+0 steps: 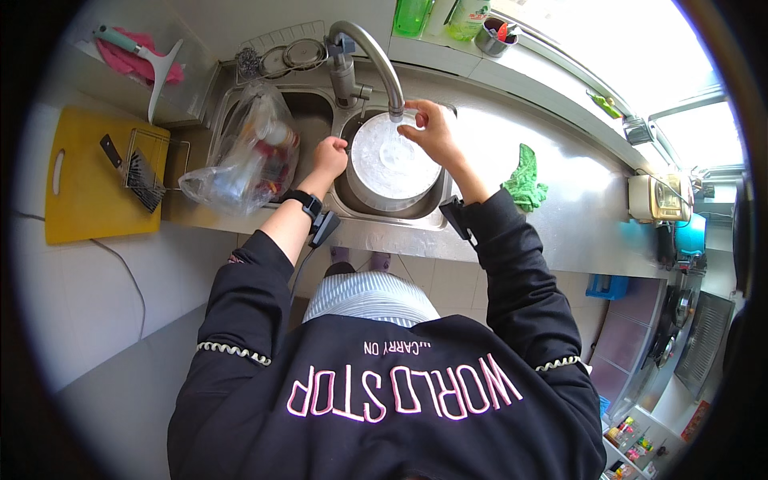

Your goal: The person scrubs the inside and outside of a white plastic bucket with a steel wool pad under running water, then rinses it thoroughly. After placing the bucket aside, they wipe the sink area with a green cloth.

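A round white basin (367, 191) sits in the right bowl of the steel double sink (441, 221), with cloudy, whitish liquid in it. Water runs into it from the curved metal faucet (384, 63). My right hand (437, 133) is raised over the basin's far right side, thumb and index finger apart beside the spout's end. My left hand (331, 158) is curled at the basin's left edge, over the divider between the bowls. Its fingertips are partly hidden, so I cannot tell whether it touches the rim. A filled clear plastic bag (243, 162) lies over the left bowl.
A crumpled green cloth (525, 183) lies on the steel counter (576, 204) to the right. A wire rack (282, 37) with round metal lids stands behind the left bowl. At left are a yellow cutting board (84, 180), a cleaver (111, 150) and a squeegee (159, 72). Bottles (468, 19) line the sill.
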